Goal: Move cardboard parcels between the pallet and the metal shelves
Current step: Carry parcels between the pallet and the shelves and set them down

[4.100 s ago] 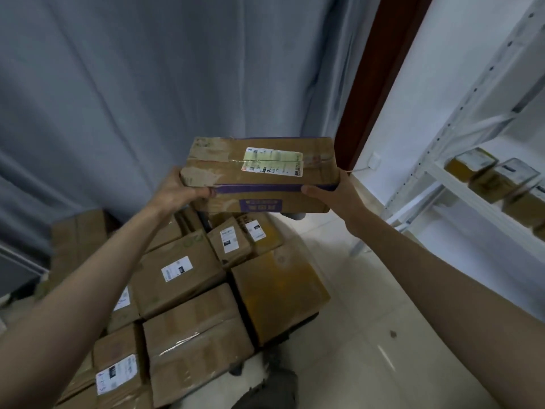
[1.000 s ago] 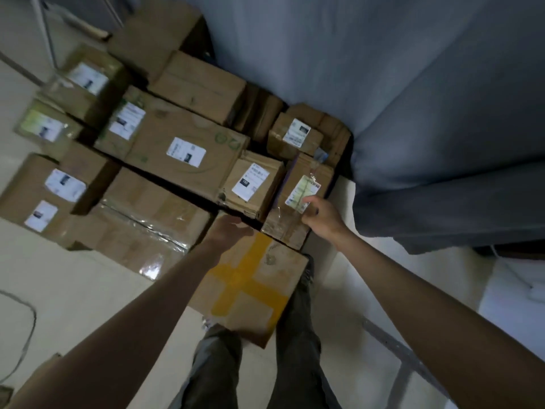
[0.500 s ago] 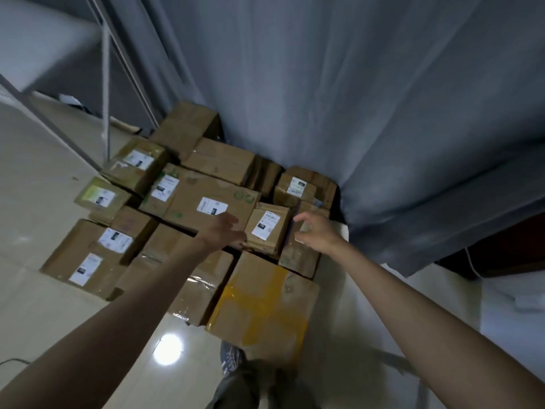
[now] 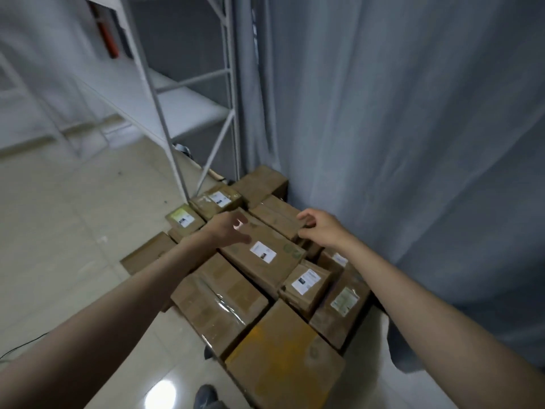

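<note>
cardboard parcels [image 4: 259, 287] are lying packed close together on the floor by the grey curtain [image 4: 398, 143], presumably on the pallet, which is hidden under them. the left hand [image 4: 227, 230] is hovering over the long labelled parcel [image 4: 262, 255], its fingers [image 4: 240, 222] loosely spread and holding nothing. the right hand [image 4: 320, 230] is reaching over the plain parcel [image 4: 277, 215] just beyond that one, fingers curled at its near edge; i cannot tell whether they are touching it or gripping yet.

judging from this, the step in hand is picking the next parcel. to do it well, each hand should be taking an opposite end of one box, fingers going under the edges rather than onto the tape, and lifting straight up so the neighbours pressed against it are not dragged along.

the metal shelves [image 4: 177, 107] are standing beyond the fingers and to their left; the boards in view are carrying no parcels.
</note>
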